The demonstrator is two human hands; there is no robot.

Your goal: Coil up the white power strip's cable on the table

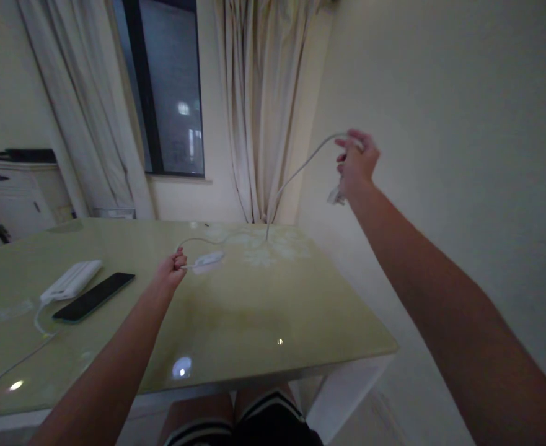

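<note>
Two hands of yours are busy: the fingers (180, 260) of your left hand (173, 272) are clenched on a thin cord (201, 240), low over the tabletop (235, 322), while those of your right hand (359, 158) pinch a pale cable (320, 147), raised in front of the wall (440, 111). A whitish piece (335, 196), blurred, hangs below your right hand. Your cable curves down to the far part of the tabletop, near the right curtain (263, 111); whether it joins the cord you cannot tell. A white oblong piece (209, 258) sits just right of your left fist. Left of your left forearm, a dark phone (93, 297) lies beside a white block (72, 280), whose lead (12, 367) runs off leftward. Beyond stands a white cabinet (10, 195), its drawer shut and contents hidden, with a dark flat object (31, 155) on top
</note>
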